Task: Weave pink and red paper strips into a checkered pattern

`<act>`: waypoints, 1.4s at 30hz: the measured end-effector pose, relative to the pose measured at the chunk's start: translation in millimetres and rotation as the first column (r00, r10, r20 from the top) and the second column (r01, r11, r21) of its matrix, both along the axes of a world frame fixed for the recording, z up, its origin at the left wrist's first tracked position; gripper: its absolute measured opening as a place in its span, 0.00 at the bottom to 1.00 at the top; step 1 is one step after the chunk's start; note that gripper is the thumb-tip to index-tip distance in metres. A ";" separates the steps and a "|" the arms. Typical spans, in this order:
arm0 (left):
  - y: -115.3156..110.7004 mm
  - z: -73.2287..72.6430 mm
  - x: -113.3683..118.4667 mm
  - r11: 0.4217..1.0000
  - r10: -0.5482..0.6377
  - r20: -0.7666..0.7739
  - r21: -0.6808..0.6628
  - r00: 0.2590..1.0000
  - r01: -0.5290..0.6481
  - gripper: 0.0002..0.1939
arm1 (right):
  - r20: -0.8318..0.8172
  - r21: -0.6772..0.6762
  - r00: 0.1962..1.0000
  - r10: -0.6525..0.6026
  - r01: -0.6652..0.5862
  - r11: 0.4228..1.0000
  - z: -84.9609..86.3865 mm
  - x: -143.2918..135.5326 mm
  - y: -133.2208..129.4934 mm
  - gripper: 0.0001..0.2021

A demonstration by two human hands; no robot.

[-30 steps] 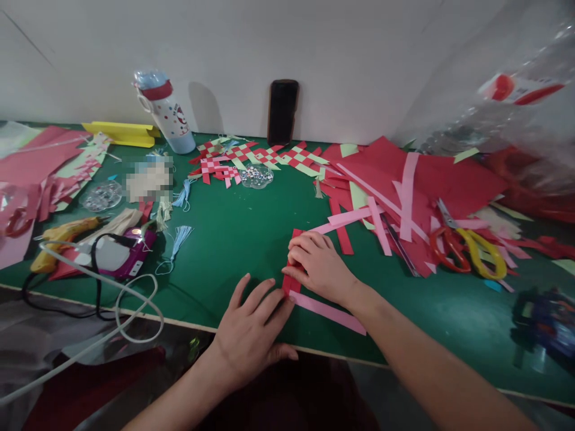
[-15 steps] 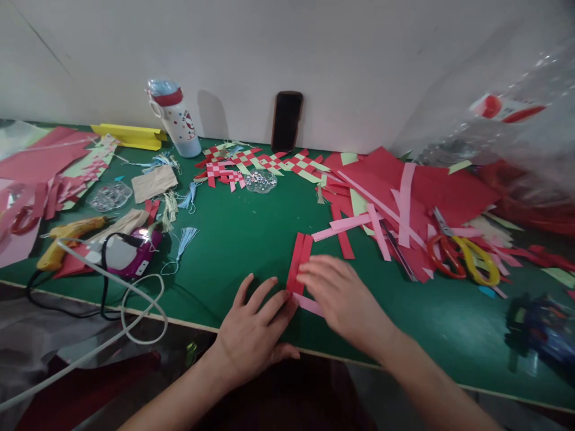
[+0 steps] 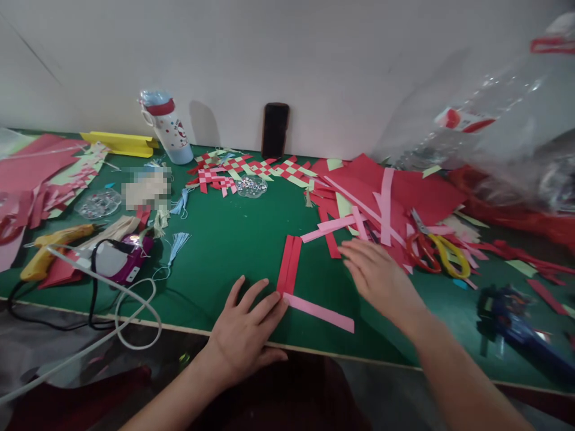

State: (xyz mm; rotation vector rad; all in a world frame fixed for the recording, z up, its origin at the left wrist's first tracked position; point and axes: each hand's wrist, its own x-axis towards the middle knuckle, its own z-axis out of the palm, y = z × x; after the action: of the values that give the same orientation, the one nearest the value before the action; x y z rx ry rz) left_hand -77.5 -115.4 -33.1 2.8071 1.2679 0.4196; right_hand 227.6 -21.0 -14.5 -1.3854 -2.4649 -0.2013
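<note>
Red paper strips (image 3: 288, 264), two laid side by side, lie near the front edge of the green counter (image 3: 233, 233), running away from the person. A pink paper strip (image 3: 320, 312) meets their near ends and runs off to the right, so the three make an L. The left hand (image 3: 246, 332) lies flat on the counter with its fingers spread, the fingertips touching the corner where the red strips and the pink one meet. The right hand (image 3: 380, 276) hovers open and empty to the right of the red strips, fingers loosely extended toward a heap of red and pink paper (image 3: 386, 191). On that heap lie scissors with red and yellow handles (image 3: 433, 248). Farther back, woven red-and-white paper mats (image 3: 251, 167) and a small dish of clear beads (image 3: 251, 185) sit before a dark phone (image 3: 275, 130) leaning on the wall. A water bottle (image 3: 166, 127) stands to the left. At the left front lie a yellow glue gun (image 3: 47, 254), a purple device (image 3: 120, 258) and looped cables (image 3: 121, 311).
</note>
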 end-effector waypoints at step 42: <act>5.2 12.0 8.9 0.997 -0.031 -0.018 -0.064 0.999 0.030 0.38 | -0.846 0.351 0.533 0.028 0.517 0.780 79.7 63.2 90.9 0.17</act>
State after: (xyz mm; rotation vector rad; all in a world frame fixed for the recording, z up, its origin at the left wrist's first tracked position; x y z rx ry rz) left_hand -68.6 -110.2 -21.2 2.7800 1.2174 0.3451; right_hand 290.8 69.9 65.2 -1.1628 -1.2368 -0.2563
